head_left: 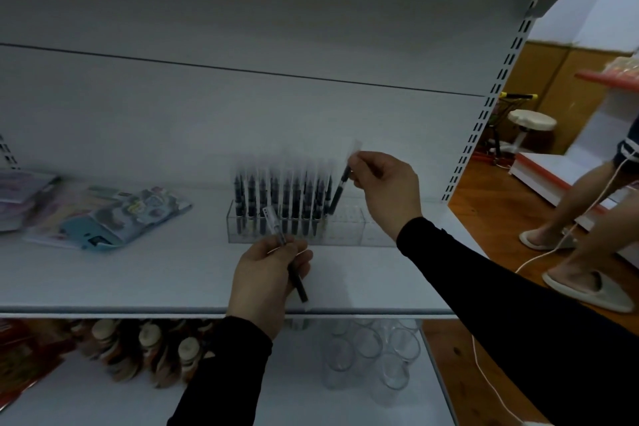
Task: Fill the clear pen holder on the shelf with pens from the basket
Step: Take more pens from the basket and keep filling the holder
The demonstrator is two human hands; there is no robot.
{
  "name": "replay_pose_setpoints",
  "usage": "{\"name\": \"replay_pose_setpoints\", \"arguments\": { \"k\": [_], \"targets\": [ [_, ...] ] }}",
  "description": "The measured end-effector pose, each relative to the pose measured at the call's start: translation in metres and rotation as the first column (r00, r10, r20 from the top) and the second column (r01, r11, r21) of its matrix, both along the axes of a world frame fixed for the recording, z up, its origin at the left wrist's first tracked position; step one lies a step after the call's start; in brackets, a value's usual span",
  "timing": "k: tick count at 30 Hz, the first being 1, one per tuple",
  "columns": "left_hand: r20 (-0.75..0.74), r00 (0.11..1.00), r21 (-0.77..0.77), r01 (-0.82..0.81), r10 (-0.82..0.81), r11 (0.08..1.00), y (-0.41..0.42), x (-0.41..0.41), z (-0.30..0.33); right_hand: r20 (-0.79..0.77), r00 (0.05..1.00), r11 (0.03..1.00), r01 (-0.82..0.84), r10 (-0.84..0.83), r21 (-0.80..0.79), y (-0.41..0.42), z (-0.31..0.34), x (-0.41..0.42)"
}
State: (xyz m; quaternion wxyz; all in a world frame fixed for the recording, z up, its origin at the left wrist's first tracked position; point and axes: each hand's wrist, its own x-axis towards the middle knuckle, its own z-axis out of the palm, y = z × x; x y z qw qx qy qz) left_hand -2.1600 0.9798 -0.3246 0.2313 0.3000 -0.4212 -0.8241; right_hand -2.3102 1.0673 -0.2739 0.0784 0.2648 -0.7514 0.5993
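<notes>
Two shelves fill the view: the upper white shelf (173, 280) carries the work, and the lower one holds bottles (148, 353) and clear glasses (366, 353). Flat printed packets (103, 218) lie at the left of the upper shelf, well apart from the clear pen holder (345, 230), which stands near the shelf's right end. Its left part is packed with upright dark pens (276, 204); its right part looks unfilled. The basket is not in view.

Risk: the pen being inserted (340, 188) is tilted, with its tip at the edge of the filled rows. Pushed down at that angle, it may miss its hole and knock neighbouring pens askew. The holder looks light (clear plastic), so a sideways push could slide it along the shelf.

Right hand (387, 187): fingers and thumb pinch the upper end of the tilted pen, other fingers loosely curled.

Left hand (266, 273): closed round a spare pen (287, 256), held just in front of the holder; a loose grip there could drop it off the shelf edge.
</notes>
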Motion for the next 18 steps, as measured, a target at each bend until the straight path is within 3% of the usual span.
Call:
{"name": "replay_pose_setpoints", "arguments": {
  "k": [11,18],
  "targets": [
    [-0.01,1.0,-0.019,0.008,-0.009,1.0,-0.002,-0.001,-0.003,-0.038,0.998,0.973,-0.039,0.049,0.226,-0.009,-0.019,0.004],
    [-0.013,1.0,-0.034,0.024,-0.025,0.999,-0.002,-0.001,-0.003,-0.043,0.998,0.967,-0.029,0.042,0.253,-0.009,-0.027,0.006]
  ]
}}
